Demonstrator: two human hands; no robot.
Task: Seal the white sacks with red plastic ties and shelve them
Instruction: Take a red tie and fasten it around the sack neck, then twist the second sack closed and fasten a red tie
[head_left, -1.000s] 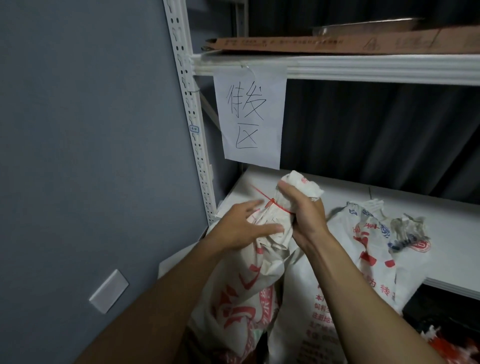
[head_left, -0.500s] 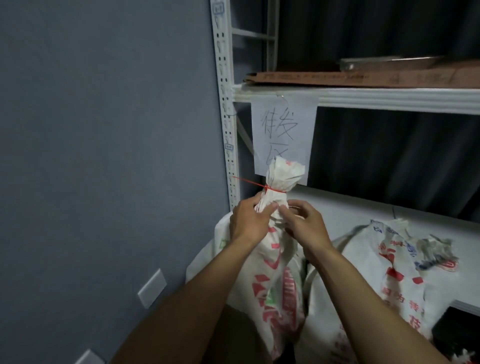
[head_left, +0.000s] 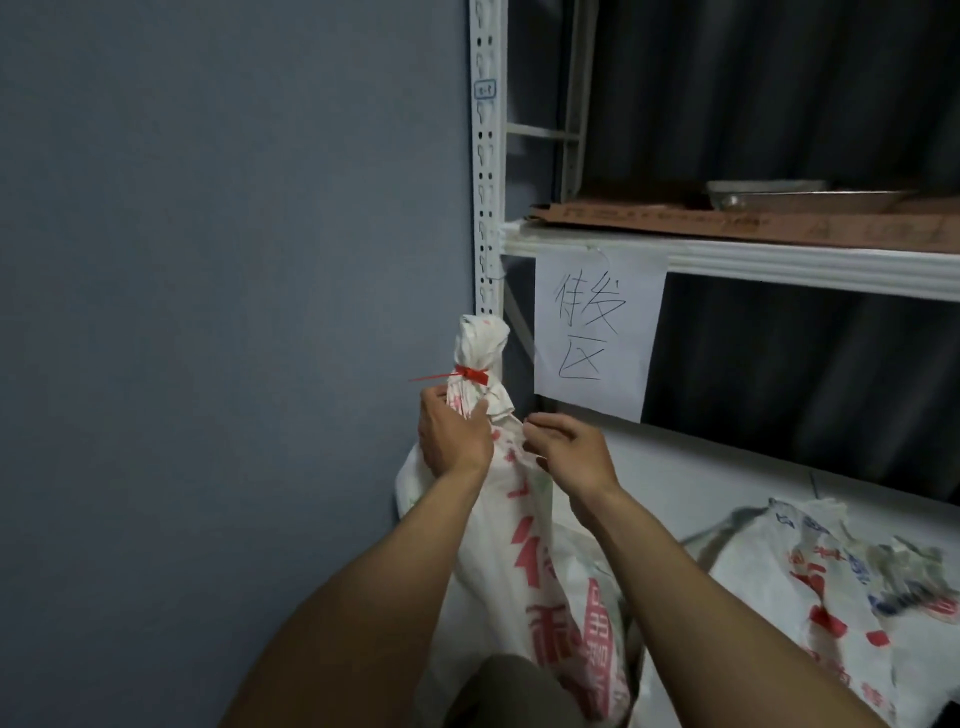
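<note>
I see a handwritten paper sign hanging below flattened cardboard and a metal tray.

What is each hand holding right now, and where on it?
The left hand grips the tied sack by its gathered neck, just below the red tie. The right hand is open beside it, holding nothing.

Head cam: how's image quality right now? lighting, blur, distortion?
Head view: dim and flat, no glare, no hard shadows; the red tie on the held sack reads sharp, the handwritten paper sign is legible; the second sack at lower right is smeared; wide-angle lens tilts the shelf beam; behind the shelves is near black.
</note>
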